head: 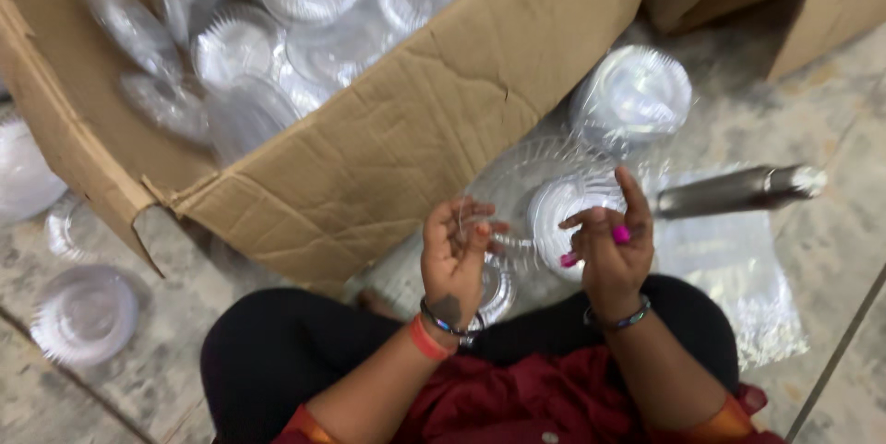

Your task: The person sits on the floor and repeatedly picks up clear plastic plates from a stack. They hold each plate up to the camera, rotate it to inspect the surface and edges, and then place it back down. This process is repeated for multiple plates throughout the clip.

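Left hand (454, 255) and right hand (609, 246) pinch clear plastic lids (563, 209); brown cardboard box (434, 121) beside them.

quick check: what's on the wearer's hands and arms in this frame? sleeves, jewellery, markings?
Left hand: dark bangle and an orange-red band at the wrist, with a dark mark just above them. Right hand: dark beaded bangle at the wrist, bright pink nail polish. Forearms are bare; short maroon sleeves with orange trim show near the bottom edge. No gloves.
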Tool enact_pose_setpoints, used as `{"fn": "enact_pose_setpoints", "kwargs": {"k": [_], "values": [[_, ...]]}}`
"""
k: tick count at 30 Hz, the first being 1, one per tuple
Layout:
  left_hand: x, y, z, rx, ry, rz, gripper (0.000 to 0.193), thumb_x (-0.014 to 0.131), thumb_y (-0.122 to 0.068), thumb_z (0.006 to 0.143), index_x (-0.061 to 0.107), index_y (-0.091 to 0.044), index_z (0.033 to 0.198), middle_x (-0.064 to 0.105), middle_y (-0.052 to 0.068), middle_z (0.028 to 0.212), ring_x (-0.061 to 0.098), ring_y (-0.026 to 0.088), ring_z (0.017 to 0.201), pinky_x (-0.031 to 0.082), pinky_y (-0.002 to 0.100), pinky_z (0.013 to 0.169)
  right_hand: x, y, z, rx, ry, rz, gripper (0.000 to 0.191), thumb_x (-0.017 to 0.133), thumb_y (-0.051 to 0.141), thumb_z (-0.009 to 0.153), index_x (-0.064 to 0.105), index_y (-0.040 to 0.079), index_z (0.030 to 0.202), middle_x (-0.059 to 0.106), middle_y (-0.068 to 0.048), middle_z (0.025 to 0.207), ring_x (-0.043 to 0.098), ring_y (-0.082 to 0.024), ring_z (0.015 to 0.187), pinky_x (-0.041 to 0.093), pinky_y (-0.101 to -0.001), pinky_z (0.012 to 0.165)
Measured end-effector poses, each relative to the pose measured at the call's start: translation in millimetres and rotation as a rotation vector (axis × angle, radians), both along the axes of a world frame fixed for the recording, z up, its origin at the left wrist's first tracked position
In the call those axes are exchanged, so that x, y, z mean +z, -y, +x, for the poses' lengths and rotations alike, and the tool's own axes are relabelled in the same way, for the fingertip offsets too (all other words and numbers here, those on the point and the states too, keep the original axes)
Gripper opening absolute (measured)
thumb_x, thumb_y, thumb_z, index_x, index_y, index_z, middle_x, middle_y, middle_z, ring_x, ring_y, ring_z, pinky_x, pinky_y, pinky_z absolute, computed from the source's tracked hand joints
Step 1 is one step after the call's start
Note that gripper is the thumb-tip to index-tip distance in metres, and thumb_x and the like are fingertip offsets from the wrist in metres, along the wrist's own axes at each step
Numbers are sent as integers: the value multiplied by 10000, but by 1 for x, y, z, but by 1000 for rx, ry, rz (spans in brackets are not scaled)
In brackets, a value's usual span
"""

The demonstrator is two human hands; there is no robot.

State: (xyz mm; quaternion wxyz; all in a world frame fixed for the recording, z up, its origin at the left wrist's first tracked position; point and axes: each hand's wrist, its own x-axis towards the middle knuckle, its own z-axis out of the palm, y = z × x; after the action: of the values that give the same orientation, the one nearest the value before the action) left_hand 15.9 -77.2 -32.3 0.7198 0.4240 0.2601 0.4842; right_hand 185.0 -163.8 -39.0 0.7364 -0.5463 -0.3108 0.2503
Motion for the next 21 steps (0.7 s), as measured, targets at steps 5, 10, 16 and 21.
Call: {"fn": "enact_pose_setpoints", "kwargs": {"k": [5,10,16,21], "values": [[14,-26,-11,16,-389,248,323,636,-135,1061,643,-34,1368,725,71,1071,699,142,880,563,257,771,2,6,23,45,199,-88,439,578,174,1114,494,-12,1503,710,-111,990,498,-45,645,420,-199,587],[30,-22,-17,-111,-674,560,307,629,-122,1046,694,-51,1337,723,38,955,688,76,840,560,238,783,13,14,43,489,315,-42,272,634,114,1117,629,-21,1353,707,-118,965,693,-143,871,549,-253,797],[13,-17,-10,-153,-512,363,418,662,-149,1095,528,-76,1485,739,72,1076,701,111,941,599,265,861,12,9,36,360,495,-214,296,627,36,1112,645,-15,1403,692,-64,810,705,-130,760,527,-219,677],[-7,-8,-7,-212,-285,103,591,630,-177,1128,330,-114,1633,690,142,1257,713,156,1037,649,309,908,2,6,35,207,167,-201,284,629,34,1156,602,-23,1432,634,-39,788,671,-104,716,404,-203,557]]}}
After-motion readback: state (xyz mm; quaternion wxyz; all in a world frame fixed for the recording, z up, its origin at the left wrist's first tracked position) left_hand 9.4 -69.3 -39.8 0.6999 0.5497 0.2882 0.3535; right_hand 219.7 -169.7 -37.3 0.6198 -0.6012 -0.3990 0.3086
